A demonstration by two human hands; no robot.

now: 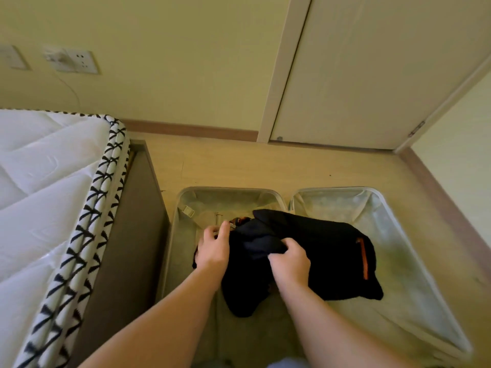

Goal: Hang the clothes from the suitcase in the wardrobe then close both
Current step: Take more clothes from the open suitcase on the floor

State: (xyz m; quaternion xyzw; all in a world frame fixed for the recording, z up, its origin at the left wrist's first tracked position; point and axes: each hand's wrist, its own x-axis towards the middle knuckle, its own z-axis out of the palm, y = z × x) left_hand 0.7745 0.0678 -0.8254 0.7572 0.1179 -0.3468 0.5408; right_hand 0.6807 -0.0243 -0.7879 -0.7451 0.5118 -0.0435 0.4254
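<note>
Garment [326,251], black with an orange zip [362,258] on its 3 o'clock side, lies crumpled across the middle join of the open suitcase [225,189], which sits flat on the floor at 6 o'clock of the view. Bed [39,181] stands at 9 o'clock of the case; a pale door [358,75] at 1 o'clock. No wardrobe or hanger is identifiable here. Step in hand, as judged: lift-out of the garment, task at an early stage. Right hand [291,264] is over the garment's centre, its fingers [277,257] narrow and bunching a fold of the dark cloth. Left hand [212,248] is at the garment's 9 o'clock edge, its fingers [212,231] curled close to the thumb near a small brown-orange detail; whether they actually pinch cloth cannot be told, since the contact is hidden. Advice for the lift: find the collar or shoulders first, take one in each hand, and raise straight up so that the body hangs free and does not catch on the strap buckle [188,210] at 11 o'clock. A grip on a mid-body fold would probably bring it up tangled.
</note>
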